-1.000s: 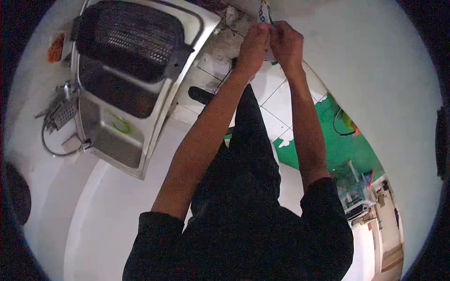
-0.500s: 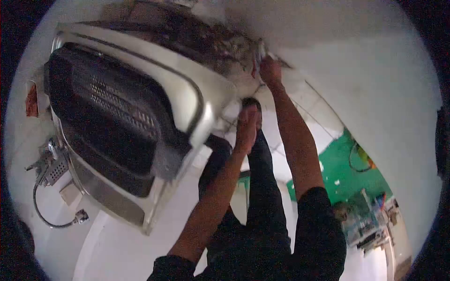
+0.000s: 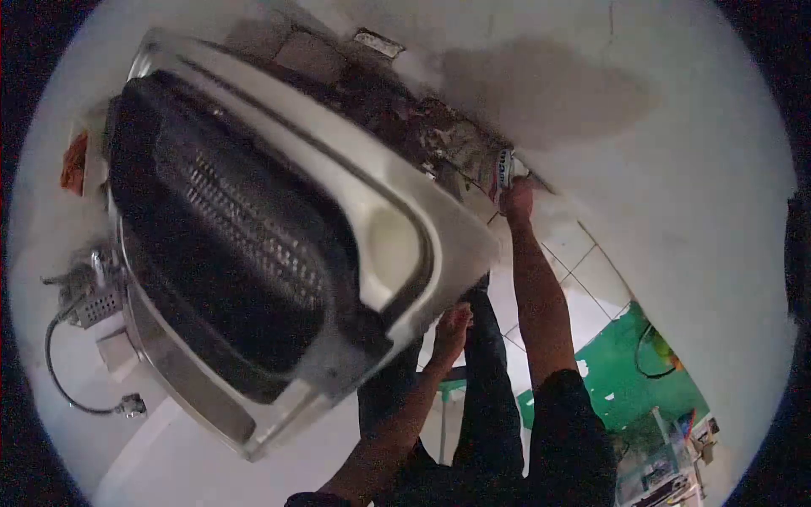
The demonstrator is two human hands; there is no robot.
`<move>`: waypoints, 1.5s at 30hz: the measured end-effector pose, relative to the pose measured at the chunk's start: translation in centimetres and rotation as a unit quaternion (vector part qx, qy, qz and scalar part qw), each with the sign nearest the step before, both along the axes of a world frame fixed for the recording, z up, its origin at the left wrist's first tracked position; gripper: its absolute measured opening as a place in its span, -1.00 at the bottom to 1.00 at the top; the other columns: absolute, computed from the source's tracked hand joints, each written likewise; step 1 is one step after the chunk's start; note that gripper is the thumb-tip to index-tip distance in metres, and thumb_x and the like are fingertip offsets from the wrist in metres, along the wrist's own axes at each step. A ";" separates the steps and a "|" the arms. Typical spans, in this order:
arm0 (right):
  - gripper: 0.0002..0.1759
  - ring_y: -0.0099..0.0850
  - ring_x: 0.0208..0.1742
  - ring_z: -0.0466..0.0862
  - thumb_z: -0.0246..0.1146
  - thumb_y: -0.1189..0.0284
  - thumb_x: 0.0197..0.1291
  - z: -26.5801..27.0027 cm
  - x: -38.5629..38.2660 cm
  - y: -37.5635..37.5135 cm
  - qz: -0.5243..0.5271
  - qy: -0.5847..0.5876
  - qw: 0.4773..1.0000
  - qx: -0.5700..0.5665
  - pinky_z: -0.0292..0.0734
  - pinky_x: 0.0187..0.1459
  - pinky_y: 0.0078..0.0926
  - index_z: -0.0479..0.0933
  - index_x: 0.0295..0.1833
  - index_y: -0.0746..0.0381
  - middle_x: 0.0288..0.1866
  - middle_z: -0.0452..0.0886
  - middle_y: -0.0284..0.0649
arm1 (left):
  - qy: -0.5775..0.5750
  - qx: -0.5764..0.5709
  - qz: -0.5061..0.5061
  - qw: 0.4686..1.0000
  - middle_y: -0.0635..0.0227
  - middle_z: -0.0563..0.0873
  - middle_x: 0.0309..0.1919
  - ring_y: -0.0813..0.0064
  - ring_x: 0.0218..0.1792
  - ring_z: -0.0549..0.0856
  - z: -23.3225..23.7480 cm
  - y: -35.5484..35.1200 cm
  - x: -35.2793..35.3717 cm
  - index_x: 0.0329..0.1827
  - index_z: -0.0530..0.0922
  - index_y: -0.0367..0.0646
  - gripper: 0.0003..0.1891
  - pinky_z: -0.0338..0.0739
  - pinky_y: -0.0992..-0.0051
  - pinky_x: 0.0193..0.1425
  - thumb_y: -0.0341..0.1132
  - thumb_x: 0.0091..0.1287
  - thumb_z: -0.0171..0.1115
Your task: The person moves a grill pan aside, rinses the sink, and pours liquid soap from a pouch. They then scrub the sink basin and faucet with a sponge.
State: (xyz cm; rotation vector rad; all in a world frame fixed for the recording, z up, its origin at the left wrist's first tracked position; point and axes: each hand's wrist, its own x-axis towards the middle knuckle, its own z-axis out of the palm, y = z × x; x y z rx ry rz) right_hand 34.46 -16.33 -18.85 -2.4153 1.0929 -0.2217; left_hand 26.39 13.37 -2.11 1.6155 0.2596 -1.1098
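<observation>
The right hand [image 3: 517,201] was at the far corner of the steel sink [image 3: 397,245], its fingers closed on a small white tube [image 3: 504,166] held against the wall [image 3: 549,93]. The left hand [image 3: 452,325] was just below the sink's rim edge, but its fingers were too hidden to tell whether they were open or curled. A dark basket [image 3: 228,220] sat in the sink.

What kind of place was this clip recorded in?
Probably a home kitchen or wash area: a steel sink holding a dark perforated basket, a spray hose lying beside it, and a white tiled floor below.
</observation>
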 end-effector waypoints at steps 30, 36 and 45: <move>-0.63 0.06 0.07 0.59 0.23 0.24 0.16 26.5 22.1 33.0 0.628 0.193 0.740 -0.148 0.55 0.04 -0.07 0.59 -0.06 0.30 0.01 0.62 0.01 | -0.443 0.145 0.396 0.791 0.40 0.66 -0.44 0.65 -0.36 0.58 36.3 31.0 8.9 -0.17 0.60 -0.23 -0.85 0.49 0.56 -0.22 -0.34 0.39 0.15; -0.61 -0.17 0.13 0.46 0.10 0.33 0.24 38.2 19.0 37.8 0.518 0.318 0.784 -0.127 0.36 0.13 -0.14 0.41 0.14 0.28 0.16 0.44 -0.03 | -0.373 0.235 0.491 0.751 0.35 0.71 -0.34 0.61 -0.31 0.63 33.8 44.7 7.2 -0.19 0.61 -0.26 -0.83 0.51 0.53 -0.19 -0.32 0.39 0.18; -0.76 -0.28 -0.36 0.61 0.03 0.39 0.16 41.8 16.6 40.8 0.208 -0.145 0.877 0.408 0.52 -0.26 -0.28 0.48 -0.14 0.30 -0.29 0.61 -0.18 | -0.502 0.207 0.425 0.724 0.15 0.70 -0.30 0.31 -0.27 0.70 31.5 49.3 13.2 -0.13 0.59 -0.26 -0.83 0.56 0.40 -0.17 -0.36 0.32 0.20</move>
